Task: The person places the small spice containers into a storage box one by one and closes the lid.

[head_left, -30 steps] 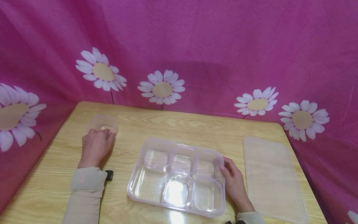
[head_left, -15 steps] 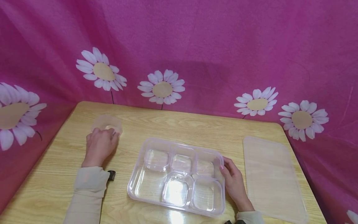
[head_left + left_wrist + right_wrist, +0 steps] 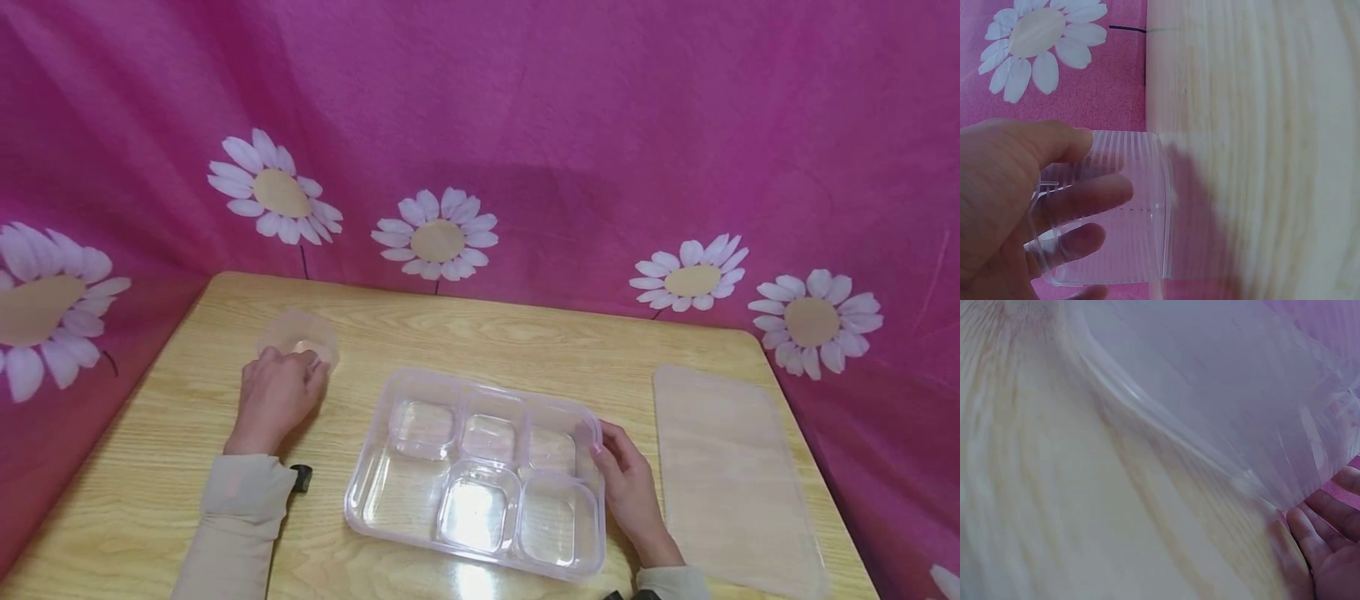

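Observation:
In the head view, my left hand (image 3: 281, 392) holds a small clear plastic box (image 3: 296, 327) at the table's far left. The left wrist view shows the thumb outside this ribbed box (image 3: 1138, 244) and fingers seen through its wall, pinching it near one edge. My right hand (image 3: 630, 492) holds the right side of a large clear divided-style box (image 3: 397, 500), thumb at the rim. Seen from the right wrist, fingertips (image 3: 1300, 519) meet the big box's corner. Several small clear boxes (image 3: 472, 512) sit inside it, leaving its front left part bare.
A flat translucent lid (image 3: 738, 475) lies on the right of the wooden table (image 3: 420, 333). A pink cloth (image 3: 555, 108) with daisies hangs behind and beside the table.
My left hand has slid a little to the right with the small box. The right hand and the large box stay in place.

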A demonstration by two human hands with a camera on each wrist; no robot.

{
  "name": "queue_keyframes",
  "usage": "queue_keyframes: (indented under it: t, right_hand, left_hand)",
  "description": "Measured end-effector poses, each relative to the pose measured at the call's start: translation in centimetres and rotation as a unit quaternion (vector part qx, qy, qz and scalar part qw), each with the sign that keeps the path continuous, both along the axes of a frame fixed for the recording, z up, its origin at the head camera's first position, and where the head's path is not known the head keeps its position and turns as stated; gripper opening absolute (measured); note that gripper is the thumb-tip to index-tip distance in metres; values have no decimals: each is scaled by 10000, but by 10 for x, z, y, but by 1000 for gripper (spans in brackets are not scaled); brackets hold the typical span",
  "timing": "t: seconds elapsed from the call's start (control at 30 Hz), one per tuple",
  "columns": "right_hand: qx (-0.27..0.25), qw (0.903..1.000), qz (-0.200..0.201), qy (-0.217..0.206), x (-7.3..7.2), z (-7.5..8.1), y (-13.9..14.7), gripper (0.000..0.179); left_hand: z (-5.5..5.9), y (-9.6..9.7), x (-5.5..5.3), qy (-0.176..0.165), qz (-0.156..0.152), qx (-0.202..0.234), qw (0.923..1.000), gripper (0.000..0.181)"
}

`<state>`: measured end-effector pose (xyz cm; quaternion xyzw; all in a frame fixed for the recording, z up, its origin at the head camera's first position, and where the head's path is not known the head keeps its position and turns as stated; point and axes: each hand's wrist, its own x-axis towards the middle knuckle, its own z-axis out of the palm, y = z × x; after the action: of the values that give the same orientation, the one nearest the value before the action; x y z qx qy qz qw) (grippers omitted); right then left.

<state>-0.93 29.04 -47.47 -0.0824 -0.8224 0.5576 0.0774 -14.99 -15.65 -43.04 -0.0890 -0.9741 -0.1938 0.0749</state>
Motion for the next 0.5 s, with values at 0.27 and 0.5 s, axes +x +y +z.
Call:
queue_keyframes:
  t: [0.27,0.5]
  right_hand:
    - [-68,9999,-30,74,0,1,0,31]
    - [-76,9999,4,107,0,1,0,31]
  left_hand:
    - [1,3,0,-38,-54,-40,10000,29]
    - [3,3,2,-56,-190,-74,9998,29]
